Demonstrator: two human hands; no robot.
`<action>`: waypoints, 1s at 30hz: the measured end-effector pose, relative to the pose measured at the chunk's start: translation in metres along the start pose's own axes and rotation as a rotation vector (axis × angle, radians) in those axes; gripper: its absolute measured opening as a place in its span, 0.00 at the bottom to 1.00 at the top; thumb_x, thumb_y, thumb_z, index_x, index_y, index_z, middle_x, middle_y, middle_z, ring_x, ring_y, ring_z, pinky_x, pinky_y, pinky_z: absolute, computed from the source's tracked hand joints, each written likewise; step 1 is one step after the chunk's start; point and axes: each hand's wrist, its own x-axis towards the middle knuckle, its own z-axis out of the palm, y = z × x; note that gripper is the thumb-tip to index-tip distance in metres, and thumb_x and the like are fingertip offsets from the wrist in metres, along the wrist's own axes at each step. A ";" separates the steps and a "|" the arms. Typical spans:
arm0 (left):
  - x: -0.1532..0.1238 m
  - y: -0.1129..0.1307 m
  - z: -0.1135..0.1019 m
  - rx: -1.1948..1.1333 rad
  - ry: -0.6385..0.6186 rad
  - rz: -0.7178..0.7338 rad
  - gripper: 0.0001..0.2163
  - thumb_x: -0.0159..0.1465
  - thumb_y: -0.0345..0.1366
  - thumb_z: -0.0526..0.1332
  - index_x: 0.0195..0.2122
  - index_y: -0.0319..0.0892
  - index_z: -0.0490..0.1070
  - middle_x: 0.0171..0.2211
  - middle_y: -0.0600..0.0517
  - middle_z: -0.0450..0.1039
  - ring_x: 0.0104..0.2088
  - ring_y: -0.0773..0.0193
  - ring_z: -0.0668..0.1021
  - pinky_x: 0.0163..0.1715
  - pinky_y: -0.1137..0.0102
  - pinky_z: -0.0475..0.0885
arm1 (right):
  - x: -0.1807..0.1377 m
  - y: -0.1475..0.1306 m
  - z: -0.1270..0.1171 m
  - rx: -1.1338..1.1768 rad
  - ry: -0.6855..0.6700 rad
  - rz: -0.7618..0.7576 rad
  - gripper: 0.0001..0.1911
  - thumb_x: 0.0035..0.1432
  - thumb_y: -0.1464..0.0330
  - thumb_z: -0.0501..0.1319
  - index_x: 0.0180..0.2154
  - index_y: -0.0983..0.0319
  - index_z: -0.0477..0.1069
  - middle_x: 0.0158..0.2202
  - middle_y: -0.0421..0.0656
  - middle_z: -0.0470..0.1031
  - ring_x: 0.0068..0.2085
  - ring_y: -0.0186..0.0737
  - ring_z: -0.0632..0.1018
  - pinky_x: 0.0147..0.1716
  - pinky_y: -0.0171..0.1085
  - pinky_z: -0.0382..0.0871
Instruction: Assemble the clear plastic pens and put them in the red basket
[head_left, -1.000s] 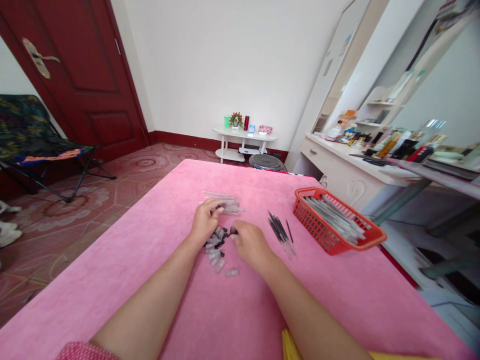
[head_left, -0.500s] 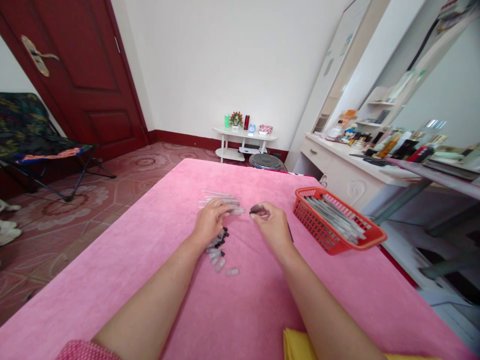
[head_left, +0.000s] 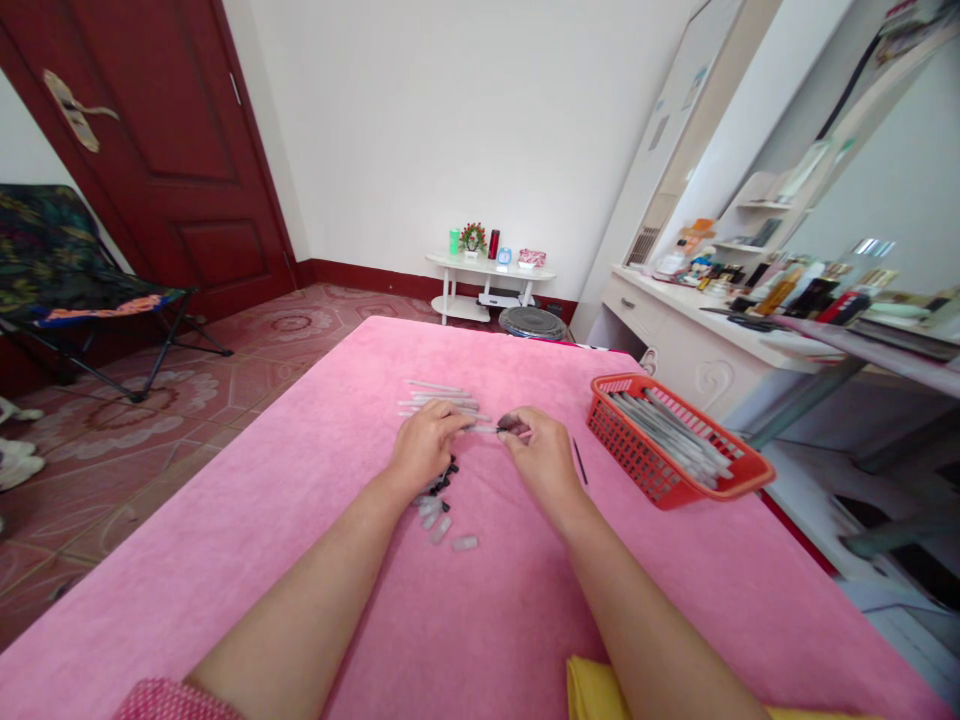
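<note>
Over the pink cloth, my left hand [head_left: 429,440] pinches a slim translucent tube [head_left: 482,429], which looks like a pen barrel and points right. At its right end a small black piece [head_left: 501,430] is held between the thumb and fingers of my right hand [head_left: 541,445]. Just beyond my left hand lie several similar pale tubes [head_left: 435,388]. Small black pieces [head_left: 442,482] are piled beside my left wrist, partly hidden by it. Several short clear caps [head_left: 465,543] lie nearer to me. A thin dark stick [head_left: 580,462] rests right of my right hand.
An orange plastic basket [head_left: 637,465] full of grey pen-like sticks [head_left: 671,435] stands on the right of the pink-covered table [head_left: 480,640]. Yellow cloth [head_left: 596,690] lies at the near edge. A dressing table [head_left: 675,320] with bottles is beyond the right side; a folding chair [head_left: 90,290] stands left.
The gap between my hands has closed: the black piece in my right hand now meets the tube's end. My right hand has shifted slightly, showing more of the dark stick.
</note>
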 end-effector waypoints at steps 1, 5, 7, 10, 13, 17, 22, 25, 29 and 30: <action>0.000 0.001 0.000 0.005 -0.003 -0.003 0.17 0.56 0.22 0.56 0.42 0.46 0.75 0.37 0.49 0.73 0.41 0.59 0.72 0.39 0.66 0.68 | 0.000 0.000 0.000 -0.010 -0.004 0.003 0.07 0.48 0.74 0.58 0.30 0.60 0.73 0.30 0.41 0.76 0.31 0.35 0.75 0.32 0.33 0.65; 0.000 0.002 0.001 0.007 -0.008 -0.006 0.17 0.55 0.21 0.56 0.40 0.45 0.75 0.36 0.49 0.72 0.40 0.59 0.71 0.38 0.66 0.68 | -0.002 -0.001 0.001 -0.014 -0.008 0.038 0.06 0.49 0.72 0.59 0.31 0.60 0.74 0.31 0.41 0.77 0.31 0.36 0.75 0.32 0.33 0.65; 0.000 0.002 0.001 0.000 -0.004 -0.004 0.17 0.55 0.21 0.55 0.40 0.45 0.75 0.36 0.49 0.72 0.40 0.59 0.71 0.38 0.66 0.68 | -0.003 -0.002 0.000 -0.025 -0.013 0.061 0.05 0.51 0.70 0.58 0.30 0.60 0.74 0.30 0.41 0.77 0.31 0.36 0.75 0.32 0.32 0.64; 0.000 0.003 0.001 -0.009 0.012 0.010 0.17 0.55 0.21 0.55 0.40 0.45 0.75 0.36 0.49 0.72 0.41 0.60 0.71 0.39 0.66 0.68 | -0.004 -0.004 -0.003 -0.087 -0.055 0.100 0.13 0.57 0.64 0.54 0.25 0.61 0.72 0.25 0.43 0.76 0.28 0.36 0.74 0.29 0.32 0.62; 0.000 0.004 0.000 0.006 0.012 0.009 0.17 0.55 0.22 0.55 0.40 0.45 0.75 0.36 0.49 0.72 0.41 0.60 0.71 0.39 0.66 0.69 | -0.004 -0.003 -0.005 -0.116 -0.085 0.091 0.16 0.59 0.61 0.53 0.26 0.61 0.71 0.25 0.43 0.75 0.28 0.36 0.74 0.28 0.32 0.61; 0.000 0.004 0.000 0.015 0.009 0.001 0.17 0.55 0.21 0.55 0.40 0.45 0.75 0.36 0.48 0.72 0.41 0.59 0.72 0.38 0.65 0.69 | -0.003 -0.003 -0.005 -0.132 -0.090 0.057 0.08 0.56 0.63 0.57 0.30 0.60 0.71 0.28 0.42 0.76 0.29 0.36 0.73 0.28 0.32 0.60; 0.000 0.003 0.002 -0.004 0.003 0.006 0.18 0.54 0.20 0.55 0.40 0.46 0.76 0.36 0.49 0.73 0.41 0.59 0.72 0.39 0.65 0.69 | -0.003 -0.008 -0.008 -0.214 -0.142 0.118 0.20 0.61 0.60 0.50 0.22 0.61 0.69 0.21 0.43 0.73 0.26 0.35 0.72 0.26 0.32 0.58; 0.000 0.003 0.002 -0.006 0.004 -0.020 0.18 0.54 0.21 0.55 0.40 0.46 0.76 0.36 0.49 0.73 0.41 0.59 0.72 0.40 0.65 0.69 | -0.002 -0.008 -0.009 -0.172 -0.139 0.090 0.11 0.56 0.61 0.56 0.29 0.60 0.71 0.27 0.42 0.76 0.29 0.36 0.73 0.27 0.31 0.59; 0.001 0.004 0.001 -0.018 -0.009 -0.012 0.17 0.55 0.21 0.55 0.39 0.46 0.76 0.36 0.49 0.73 0.41 0.59 0.72 0.41 0.65 0.69 | -0.003 -0.008 -0.009 -0.218 -0.173 0.085 0.16 0.60 0.62 0.52 0.24 0.60 0.70 0.24 0.41 0.74 0.27 0.35 0.73 0.27 0.32 0.58; 0.001 0.004 0.001 -0.020 -0.010 -0.008 0.17 0.55 0.21 0.55 0.39 0.46 0.76 0.37 0.49 0.73 0.42 0.59 0.72 0.41 0.65 0.69 | -0.003 -0.008 -0.009 -0.230 -0.181 0.100 0.19 0.61 0.61 0.50 0.22 0.60 0.69 0.22 0.42 0.73 0.26 0.35 0.73 0.27 0.32 0.58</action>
